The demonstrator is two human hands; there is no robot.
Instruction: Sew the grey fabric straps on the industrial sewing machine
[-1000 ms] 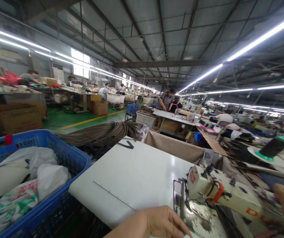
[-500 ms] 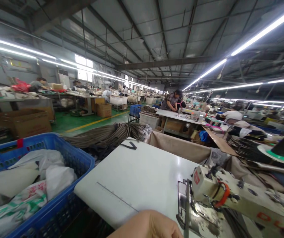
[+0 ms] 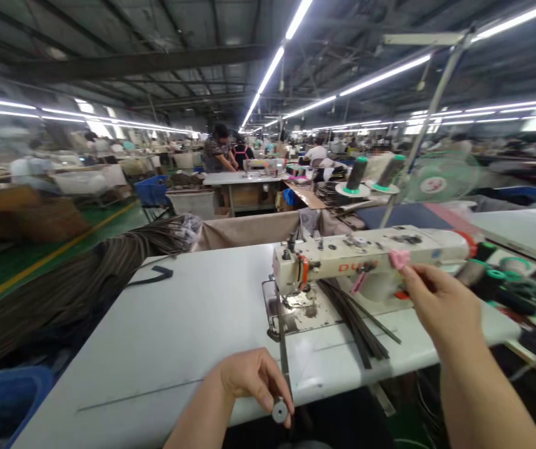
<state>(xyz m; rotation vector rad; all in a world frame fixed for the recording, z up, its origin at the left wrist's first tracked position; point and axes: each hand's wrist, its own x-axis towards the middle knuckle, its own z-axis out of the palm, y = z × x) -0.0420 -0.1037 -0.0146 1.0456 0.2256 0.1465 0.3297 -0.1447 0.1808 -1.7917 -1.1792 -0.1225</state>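
Observation:
My left hand [image 3: 259, 380] is at the front edge of the white sewing table [image 3: 188, 312]. Its fingers pinch a small round metal bobbin case [image 3: 279, 411] with a hole in the middle. A narrow dark strip [image 3: 283, 340] runs from the machine's needle area down behind that hand. Over on the right, my right hand [image 3: 443, 305] reaches to the arm of the sewing machine [image 3: 370, 252]. Thumb and forefinger are closed at a pink, soft-looking piece [image 3: 399, 258] on the machine's front; the exact contact is partly hidden. Several dark strips [image 3: 354, 321] lie under the machine arm.
A bent dark strip [image 3: 155, 274] lies at the table's far left. Beyond the left side are a long bundle of dark cords [image 3: 85, 280] and a blue basket [image 3: 10, 399]. Thread cones [image 3: 355, 174] and a fan [image 3: 440, 181] stand behind the machine. A co-worker [image 3: 218, 149] bends over another table.
The view has swung right, bringing the whole machine into sight. My left hand now shows the bobbin case in its fingers. My right hand has come into view at the pink piece.

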